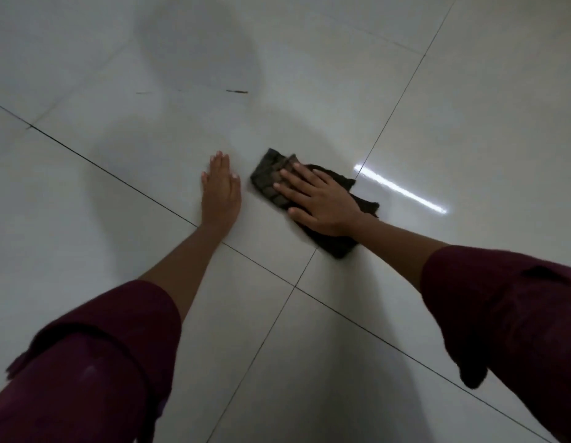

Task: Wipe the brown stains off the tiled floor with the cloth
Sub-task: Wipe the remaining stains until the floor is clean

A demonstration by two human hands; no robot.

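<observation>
A dark brown folded cloth (269, 179) lies flat on the glossy white tiled floor (309, 91). My right hand (316, 199) presses down on it with fingers spread, palm covering its middle. My left hand (220, 190) rests flat on the bare tile just left of the cloth, fingers together, holding nothing. A thin brown stain streak (236, 91) shows on the tile well beyond the hands, and a fainter streak (144, 93) lies to its left.
Dark grout lines (118, 179) cross the floor and meet at a joint (295, 286) between my arms. A bright light reflection (400, 189) glints right of the cloth. Both my forearms wear maroon sleeves (501, 314).
</observation>
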